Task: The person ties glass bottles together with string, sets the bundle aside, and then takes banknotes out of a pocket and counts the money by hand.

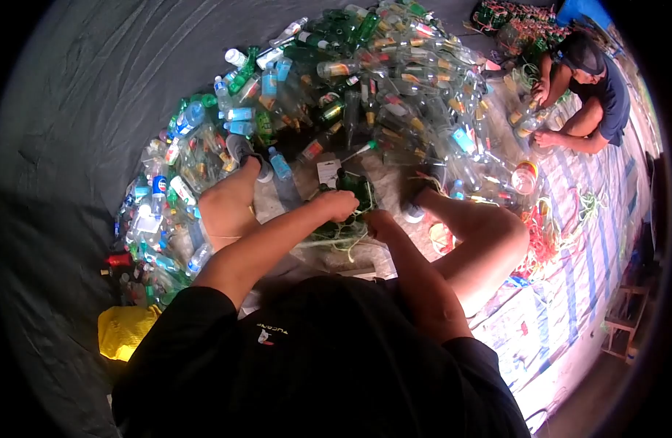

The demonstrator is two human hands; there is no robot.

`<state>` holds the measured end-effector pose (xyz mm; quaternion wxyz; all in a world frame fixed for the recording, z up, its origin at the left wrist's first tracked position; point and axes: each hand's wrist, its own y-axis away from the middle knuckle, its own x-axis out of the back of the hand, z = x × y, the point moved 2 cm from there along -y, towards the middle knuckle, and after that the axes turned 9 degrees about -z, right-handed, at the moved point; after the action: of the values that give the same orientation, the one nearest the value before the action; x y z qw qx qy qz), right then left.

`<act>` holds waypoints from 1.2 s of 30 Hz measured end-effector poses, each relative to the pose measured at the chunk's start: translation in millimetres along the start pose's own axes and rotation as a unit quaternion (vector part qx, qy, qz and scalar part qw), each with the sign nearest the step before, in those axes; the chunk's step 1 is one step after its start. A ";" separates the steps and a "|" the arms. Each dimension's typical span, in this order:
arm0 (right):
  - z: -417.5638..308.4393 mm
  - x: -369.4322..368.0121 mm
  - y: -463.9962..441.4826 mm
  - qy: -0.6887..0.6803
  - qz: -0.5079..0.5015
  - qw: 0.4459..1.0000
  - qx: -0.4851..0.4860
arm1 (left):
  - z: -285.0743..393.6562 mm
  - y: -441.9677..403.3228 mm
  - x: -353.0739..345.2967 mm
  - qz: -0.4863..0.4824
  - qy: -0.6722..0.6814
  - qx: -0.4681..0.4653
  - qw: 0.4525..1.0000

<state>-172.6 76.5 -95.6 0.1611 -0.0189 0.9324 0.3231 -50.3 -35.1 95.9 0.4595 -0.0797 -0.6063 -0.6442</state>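
A bundle of green glass bottles (355, 184) stands between my feet. Pale plastic string (347, 244) is looped about it, with loose ends hanging on the near side. My left hand (342, 206) is closed in a fist at the bundle's near left side. Just to the right, my right hand (379, 225) is closed too, a little lower and nearer to me. A light strand shows between the two fists; the fingertips themselves are hidden. A white printed card (328, 173) lies behind the bundle on the left.
A large heap of plastic and glass bottles (416, 73) curves round in front and to the left. At the right, a co-worker (595, 87) crouches with hands on bottles. Red and pale string (540, 244) lies tangled on the striped sheet (569, 292). A yellow bag (125, 330) sits at left.
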 end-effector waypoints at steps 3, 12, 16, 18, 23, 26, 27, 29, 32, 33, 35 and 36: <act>-13.3 -17.6 17.0 0.108 0.036 0.993 0.006 | -5.7 -5.2 -13.5 0.069 0.029 -0.032 0.997; -27.3 -40.2 23.6 0.208 0.193 0.958 0.028 | -16.3 -5.5 -38.9 0.221 0.154 -0.162 0.949; -32.8 -33.7 29.7 0.097 0.133 0.986 -0.033 | -20.9 -1.9 -38.0 0.194 0.204 -0.103 0.954; -59.8 -41.6 53.8 0.108 0.091 0.989 -0.030 | -23.7 -0.6 -35.4 0.192 0.143 -0.126 0.963; -100.2 -54.3 83.9 0.095 0.071 0.992 -0.046 | -25.3 12.8 -13.3 0.137 0.134 -0.046 0.980; -47.0 -30.3 47.8 -0.129 -0.006 0.986 -0.101 | -30.8 14.6 -10.7 0.111 0.168 -0.019 0.979; -27.5 -22.8 32.1 -0.048 -0.030 0.998 -0.001 | -32.4 16.1 -10.4 0.099 0.183 -0.006 0.978; -37.6 -28.2 34.4 0.037 -0.056 0.993 0.100 | -36.7 15.5 -13.7 0.112 0.184 -0.012 0.976; -49.0 -42.0 45.7 -0.106 0.083 0.986 -0.093 | -42.5 11.2 -20.2 0.152 0.187 -0.023 0.970; -11.2 -24.4 11.0 0.093 0.032 0.994 0.053 | -43.7 10.3 -20.0 0.179 0.189 -0.032 0.965; 13.8 -14.8 -8.8 0.285 -0.020 0.938 0.196 | -47.7 7.8 -21.9 0.206 0.169 -0.043 0.963; 12.0 -15.4 -7.3 0.267 -0.024 0.926 0.265 | -49.9 6.2 -23.6 0.233 0.150 -0.055 0.959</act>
<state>-153.5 77.0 -104.0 -0.0868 -0.0837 0.9917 0.0437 -10.1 -65.1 72.1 0.6773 -0.1459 -0.4589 -0.5562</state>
